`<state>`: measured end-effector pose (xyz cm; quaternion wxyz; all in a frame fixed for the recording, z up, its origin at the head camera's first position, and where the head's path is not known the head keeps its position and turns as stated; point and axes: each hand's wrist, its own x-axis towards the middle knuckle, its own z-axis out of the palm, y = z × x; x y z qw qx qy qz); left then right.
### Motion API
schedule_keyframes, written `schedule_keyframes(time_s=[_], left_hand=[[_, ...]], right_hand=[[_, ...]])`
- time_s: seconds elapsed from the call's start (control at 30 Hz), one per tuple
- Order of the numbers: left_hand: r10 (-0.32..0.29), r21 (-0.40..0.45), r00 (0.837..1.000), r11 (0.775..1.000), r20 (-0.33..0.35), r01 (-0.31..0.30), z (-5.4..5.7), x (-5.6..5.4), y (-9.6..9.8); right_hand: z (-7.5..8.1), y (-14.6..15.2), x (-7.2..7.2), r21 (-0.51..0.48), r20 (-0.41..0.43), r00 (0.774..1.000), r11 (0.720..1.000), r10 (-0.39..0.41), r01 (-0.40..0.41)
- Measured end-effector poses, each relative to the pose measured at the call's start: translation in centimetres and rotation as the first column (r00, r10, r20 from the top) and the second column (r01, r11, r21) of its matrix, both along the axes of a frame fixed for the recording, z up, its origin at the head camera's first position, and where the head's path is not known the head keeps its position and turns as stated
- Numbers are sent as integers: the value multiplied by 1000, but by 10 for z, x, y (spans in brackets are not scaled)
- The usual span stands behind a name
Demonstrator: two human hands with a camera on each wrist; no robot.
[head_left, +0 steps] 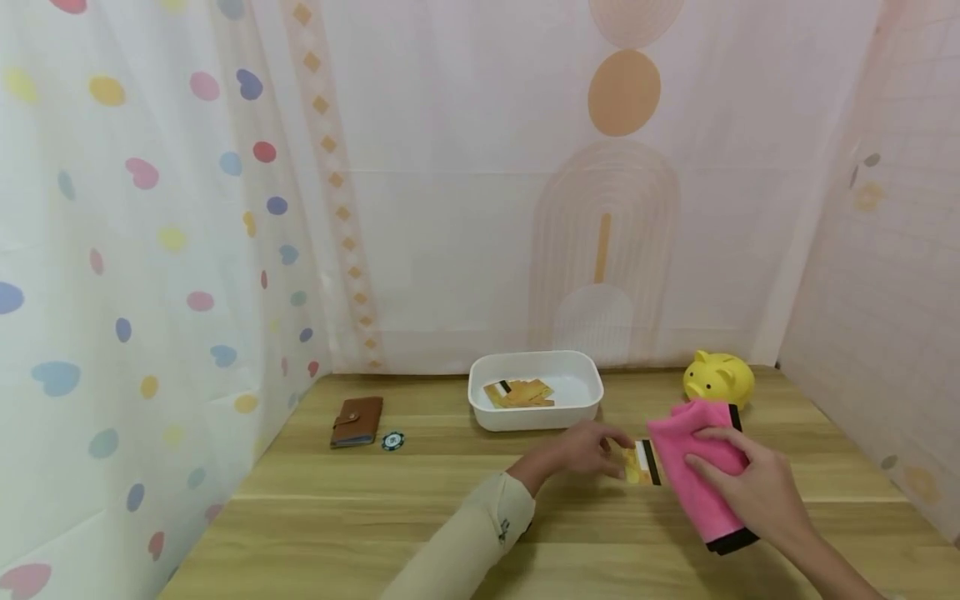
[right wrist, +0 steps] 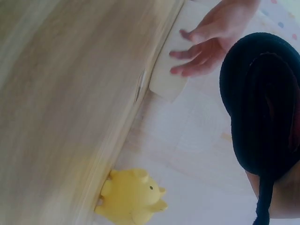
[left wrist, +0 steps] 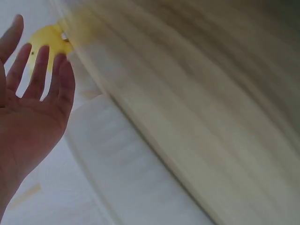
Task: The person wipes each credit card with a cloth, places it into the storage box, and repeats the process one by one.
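My right hand (head_left: 768, 492) grips a folded pink cloth (head_left: 708, 475) with black edging, thumb and fingers over its top face. In the right wrist view the folded cloth's black edging (right wrist: 258, 108) fills the right side. Beside the cloth a yellow card (head_left: 639, 465) with a white and a black stripe lies on the table. My left hand (head_left: 588, 450) hovers at the card's left end. Its fingers are spread and hold nothing in the left wrist view, palm (left wrist: 33, 122) showing.
A white tray (head_left: 536, 421) with several yellow cards (head_left: 521, 393) stands at the back middle. Behind the cloth sits a yellow piggy bank (head_left: 718, 379). On the left side of the wooden table (head_left: 337, 508) lie a brown wallet (head_left: 357, 419) and a poker chip (head_left: 393, 440). Curtains surround the table.
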<state>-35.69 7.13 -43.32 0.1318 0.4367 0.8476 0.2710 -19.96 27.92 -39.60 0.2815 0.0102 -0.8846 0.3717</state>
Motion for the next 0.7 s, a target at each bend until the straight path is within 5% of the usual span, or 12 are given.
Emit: schedule_keyframes(time_s=[0.2, 0.5, 0.7], left_hand=[[19, -51, 1000, 999, -20, -20, -3, -5, 13], [-104, -206, 986, 976, -131, 76, -8, -12, 18], [0, -218, 990, 976, -141, -31, -2, 1, 10]], right_hand=[[1, 0, 0, 5, -7, 1000, 1000, 1, -1], [1, 2, 1, 11, -2, 1000, 1000, -5, 5], [1, 6, 3, 20, -3, 1000, 1000, 2, -2]])
